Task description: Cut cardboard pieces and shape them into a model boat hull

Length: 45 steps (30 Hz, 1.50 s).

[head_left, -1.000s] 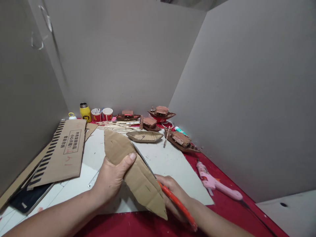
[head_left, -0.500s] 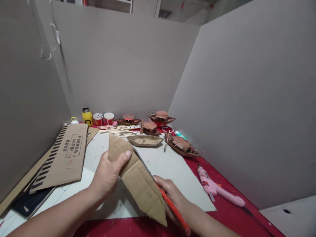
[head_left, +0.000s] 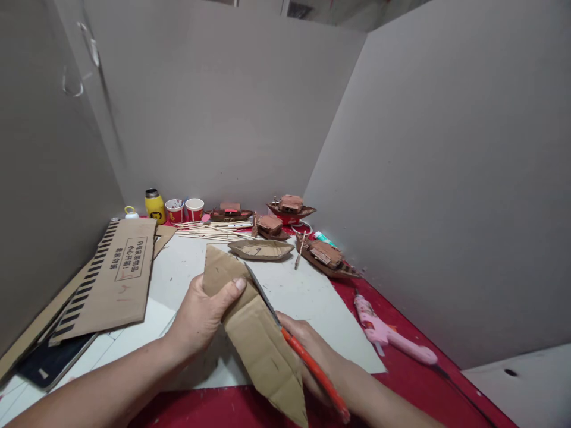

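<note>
In the head view, the left hand [head_left: 200,312] clamps the creased cardboard piece [head_left: 263,339], thumb [head_left: 232,291] uppermost, above the near edge of the white sheet [head_left: 334,321] on the counter [head_left: 401,395]. The right hand [head_left: 314,345] grips scissors [head_left: 307,359], a blade [head_left: 263,290] along the piece's right edge. Twisting could buckle the cardboard; a slip leftward could nick the thumb.

It looks like a small craft workshop booth: tall, smooth grey partition panels [head_left: 446,148] enclose a red-covered bench [head_left: 200,410] bearing a pink pistol-shaped glue gun [head_left: 401,343], brown roofed model boats [head_left: 328,255] and thin pale wooden sticks [head_left: 209,233]; red-handled metal scissors [head_left: 312,367] meet a pointed tan cardboard piece [head_left: 256,327].
</note>
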{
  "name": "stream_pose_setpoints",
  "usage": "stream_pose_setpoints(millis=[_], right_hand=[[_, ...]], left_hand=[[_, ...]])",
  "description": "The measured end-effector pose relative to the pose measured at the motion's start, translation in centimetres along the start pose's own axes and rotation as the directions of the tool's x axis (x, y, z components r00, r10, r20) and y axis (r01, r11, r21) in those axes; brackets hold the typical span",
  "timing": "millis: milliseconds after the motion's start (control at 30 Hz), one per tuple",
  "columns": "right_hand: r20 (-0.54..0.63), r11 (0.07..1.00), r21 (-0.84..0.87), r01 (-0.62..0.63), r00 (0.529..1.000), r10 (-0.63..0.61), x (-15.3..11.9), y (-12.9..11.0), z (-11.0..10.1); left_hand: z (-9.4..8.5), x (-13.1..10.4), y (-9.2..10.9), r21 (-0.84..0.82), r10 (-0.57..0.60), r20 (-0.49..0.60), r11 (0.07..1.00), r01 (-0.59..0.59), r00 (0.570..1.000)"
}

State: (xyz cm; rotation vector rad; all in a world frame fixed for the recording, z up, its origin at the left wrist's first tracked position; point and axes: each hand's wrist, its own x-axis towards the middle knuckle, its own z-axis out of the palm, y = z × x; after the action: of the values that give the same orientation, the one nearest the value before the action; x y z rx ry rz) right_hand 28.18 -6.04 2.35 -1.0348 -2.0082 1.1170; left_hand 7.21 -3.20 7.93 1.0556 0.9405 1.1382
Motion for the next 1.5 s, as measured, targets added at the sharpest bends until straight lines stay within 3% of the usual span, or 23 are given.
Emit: stream_pose_setpoints(millis=[333,633,833,1300,1433,1500], right_hand=[[0.022,0.987,0.158,-0.003,1.000,0.000,-0.2,0.1,0.5],[-0.039,0.996,0.089,-0.001,0.999,0.005,-0.1,0.4,0.9],[-0.067,0.999,0.031,-0.011,0.998,0.013,0.2,0.8,0.9],[-0.089,0.951,0.299,-0.079,0.990,0.110,0.1,1.0,2.3],[-0.186,0.939,0.332,-0.096,0.969,0.164,0.2,0.8,2.2],[-0.288,0.928,0.360,-0.096,0.934,0.209,0.3,0.9,1.7]], left_hand=[[-0.1,0.1,-0.1,0.008,0.014,0.029,1.000,-0.014,0.999],[-0.3,0.1,0.6,-0.032,0.011,0.027,0.999,-0.010,1.000],[0.1,-0.1,0.0,0.060,-0.002,0.037,0.998,-0.001,0.999],[0.1,0.0,0.0,-0.048,-0.036,0.129,0.998,0.043,0.991],[-0.1,0.0,0.4,-0.124,-0.074,0.166,0.988,0.096,0.983],[-0.4,0.4,1.0,-0.214,-0.065,0.100,0.973,0.085,0.993]])
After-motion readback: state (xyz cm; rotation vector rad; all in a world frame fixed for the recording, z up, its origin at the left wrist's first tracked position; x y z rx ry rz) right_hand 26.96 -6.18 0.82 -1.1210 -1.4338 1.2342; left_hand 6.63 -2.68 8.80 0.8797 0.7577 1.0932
